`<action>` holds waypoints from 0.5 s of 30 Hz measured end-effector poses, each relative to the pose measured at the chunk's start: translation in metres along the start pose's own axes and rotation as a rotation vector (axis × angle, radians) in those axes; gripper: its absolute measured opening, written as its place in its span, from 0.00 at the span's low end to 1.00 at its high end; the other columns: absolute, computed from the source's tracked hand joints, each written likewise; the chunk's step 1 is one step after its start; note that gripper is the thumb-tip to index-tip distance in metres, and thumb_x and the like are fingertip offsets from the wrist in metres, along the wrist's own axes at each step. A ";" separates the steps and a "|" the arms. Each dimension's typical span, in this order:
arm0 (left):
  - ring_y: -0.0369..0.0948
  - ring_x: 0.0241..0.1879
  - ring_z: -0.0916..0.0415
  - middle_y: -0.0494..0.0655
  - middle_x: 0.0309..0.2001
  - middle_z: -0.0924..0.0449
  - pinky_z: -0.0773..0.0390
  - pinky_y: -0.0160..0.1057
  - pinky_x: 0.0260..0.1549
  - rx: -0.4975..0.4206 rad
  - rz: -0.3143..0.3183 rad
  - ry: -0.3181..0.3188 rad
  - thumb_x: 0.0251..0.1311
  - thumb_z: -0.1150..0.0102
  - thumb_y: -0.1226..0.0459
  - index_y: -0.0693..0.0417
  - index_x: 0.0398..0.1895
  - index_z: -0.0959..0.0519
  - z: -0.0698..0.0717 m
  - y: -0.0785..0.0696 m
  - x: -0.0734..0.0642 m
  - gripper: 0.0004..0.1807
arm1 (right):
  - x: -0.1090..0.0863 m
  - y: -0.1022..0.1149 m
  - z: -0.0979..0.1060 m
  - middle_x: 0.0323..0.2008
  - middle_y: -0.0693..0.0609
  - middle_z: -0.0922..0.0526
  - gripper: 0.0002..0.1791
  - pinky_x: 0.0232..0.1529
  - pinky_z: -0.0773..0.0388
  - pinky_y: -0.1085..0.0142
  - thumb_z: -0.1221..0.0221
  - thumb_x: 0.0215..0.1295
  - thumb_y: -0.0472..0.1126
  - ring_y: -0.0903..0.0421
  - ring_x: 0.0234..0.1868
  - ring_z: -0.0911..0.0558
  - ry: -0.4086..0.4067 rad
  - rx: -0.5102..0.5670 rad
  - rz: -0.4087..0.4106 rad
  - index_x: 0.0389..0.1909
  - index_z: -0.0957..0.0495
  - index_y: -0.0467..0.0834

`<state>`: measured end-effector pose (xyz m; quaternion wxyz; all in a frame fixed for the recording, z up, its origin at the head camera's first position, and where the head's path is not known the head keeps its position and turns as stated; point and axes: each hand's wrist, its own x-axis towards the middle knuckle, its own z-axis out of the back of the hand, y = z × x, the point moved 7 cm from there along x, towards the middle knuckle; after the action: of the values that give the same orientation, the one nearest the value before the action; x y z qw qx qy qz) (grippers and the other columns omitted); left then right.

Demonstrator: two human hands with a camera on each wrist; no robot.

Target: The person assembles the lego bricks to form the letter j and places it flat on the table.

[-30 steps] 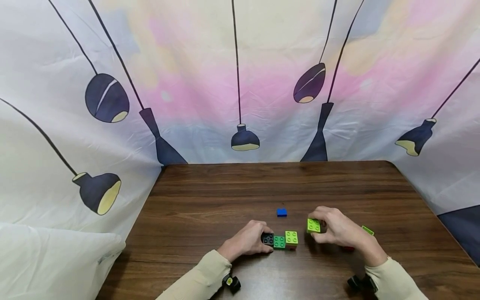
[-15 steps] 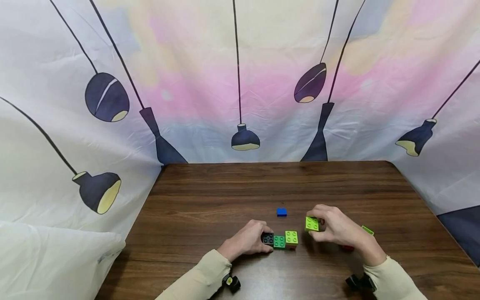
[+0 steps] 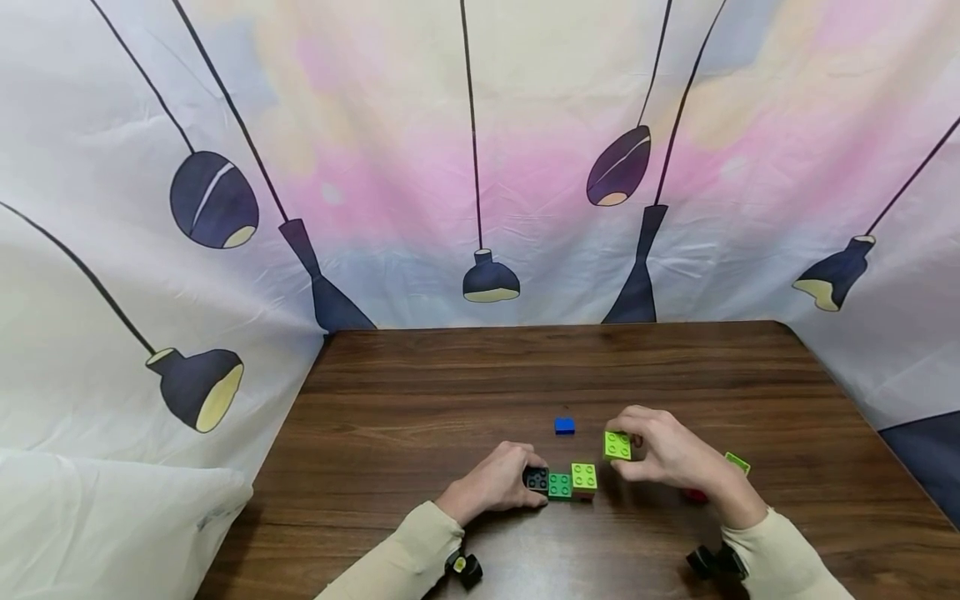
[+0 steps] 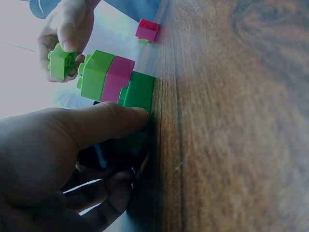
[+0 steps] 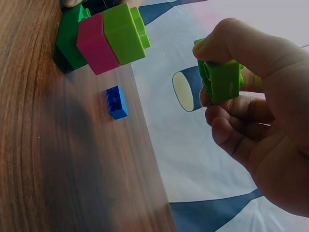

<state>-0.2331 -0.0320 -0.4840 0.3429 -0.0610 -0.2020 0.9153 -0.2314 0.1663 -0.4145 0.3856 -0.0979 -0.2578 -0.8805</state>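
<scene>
The left hand (image 3: pixel 491 481) grips a brick assembly (image 3: pixel 559 486) at its black end on the tabletop (image 3: pixel 450 375); the right hand (image 3: pixel 670 450) pinches a lime brick (image 3: pixel 617 446) above the tabletop, near the assembly. A blue brick (image 3: pixel 565 427) lies beyond.

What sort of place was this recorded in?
Probably a makeshift recording booth: lamp-print fabric hangs behind and beside a wood-grain table, and the person wears black wrist devices.

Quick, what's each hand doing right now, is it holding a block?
Left hand: gripping the joined blocks at their black end.
Right hand: pinching one lime green block in the air.
</scene>
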 end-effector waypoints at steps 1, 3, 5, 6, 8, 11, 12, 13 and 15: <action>0.28 0.31 0.30 0.35 0.36 0.20 0.28 0.24 0.32 -0.001 0.002 0.002 0.46 0.24 0.55 0.48 0.44 0.14 0.000 0.000 0.000 0.20 | 0.000 0.000 -0.001 0.39 0.59 0.20 0.18 0.30 0.26 0.73 0.31 0.50 0.43 0.69 0.33 0.27 0.004 -0.003 -0.002 0.45 0.18 0.46; 0.28 0.31 0.30 0.35 0.37 0.20 0.28 0.24 0.32 -0.005 0.004 0.004 0.46 0.24 0.55 0.48 0.45 0.14 -0.001 0.000 0.000 0.20 | 0.000 0.000 -0.001 0.40 0.59 0.19 0.19 0.30 0.26 0.73 0.31 0.51 0.43 0.69 0.33 0.27 0.009 -0.004 -0.005 0.45 0.18 0.45; 0.28 0.31 0.30 0.35 0.37 0.20 0.28 0.24 0.31 -0.008 0.007 0.006 0.47 0.24 0.55 0.48 0.45 0.14 -0.001 0.000 0.000 0.20 | 0.001 0.001 -0.002 0.40 0.58 0.19 0.19 0.30 0.26 0.73 0.31 0.51 0.43 0.69 0.33 0.27 0.009 -0.003 0.000 0.46 0.18 0.45; 0.28 0.31 0.30 0.36 0.37 0.20 0.28 0.23 0.30 -0.010 0.007 0.007 0.47 0.24 0.55 0.48 0.45 0.14 -0.001 0.000 0.000 0.20 | 0.001 0.001 -0.002 0.40 0.58 0.19 0.19 0.30 0.26 0.73 0.31 0.51 0.43 0.69 0.32 0.27 0.007 -0.002 0.004 0.46 0.18 0.45; 0.28 0.31 0.30 0.35 0.37 0.20 0.29 0.22 0.30 -0.009 0.006 0.006 0.47 0.24 0.55 0.48 0.45 0.14 -0.001 0.001 0.000 0.20 | 0.001 0.002 -0.002 0.40 0.58 0.19 0.19 0.30 0.26 0.73 0.31 0.51 0.43 0.68 0.32 0.27 0.002 0.002 0.012 0.46 0.18 0.45; 0.28 0.32 0.30 0.35 0.37 0.20 0.29 0.23 0.30 -0.004 0.008 0.008 0.47 0.24 0.55 0.47 0.45 0.14 -0.001 0.001 0.000 0.20 | 0.002 0.003 -0.002 0.40 0.58 0.19 0.19 0.30 0.27 0.73 0.31 0.50 0.42 0.67 0.32 0.27 0.001 0.009 0.020 0.46 0.18 0.45; 0.28 0.32 0.30 0.35 0.37 0.20 0.29 0.23 0.31 -0.001 0.008 0.008 0.47 0.24 0.55 0.47 0.45 0.14 -0.001 0.000 0.000 0.20 | 0.002 0.004 -0.003 0.40 0.58 0.20 0.19 0.30 0.27 0.73 0.31 0.50 0.42 0.67 0.31 0.27 0.002 0.011 0.021 0.46 0.19 0.45; 0.28 0.32 0.30 0.35 0.37 0.20 0.29 0.23 0.31 -0.001 0.009 0.010 0.47 0.24 0.55 0.47 0.45 0.14 -0.001 0.000 0.000 0.20 | 0.002 0.004 -0.003 0.40 0.58 0.20 0.19 0.30 0.27 0.73 0.31 0.50 0.42 0.67 0.31 0.27 0.003 0.012 0.023 0.46 0.19 0.45; 0.28 0.31 0.30 0.35 0.36 0.20 0.29 0.23 0.31 -0.003 0.011 0.013 0.47 0.24 0.55 0.47 0.45 0.14 0.000 0.000 0.000 0.20 | 0.003 0.004 -0.003 0.40 0.58 0.20 0.19 0.29 0.28 0.73 0.31 0.50 0.42 0.66 0.31 0.27 0.005 0.017 0.023 0.46 0.19 0.45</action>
<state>-0.2332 -0.0318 -0.4841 0.3394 -0.0685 -0.2007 0.9164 -0.2303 0.1603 -0.4139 0.3974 -0.0954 -0.2630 -0.8740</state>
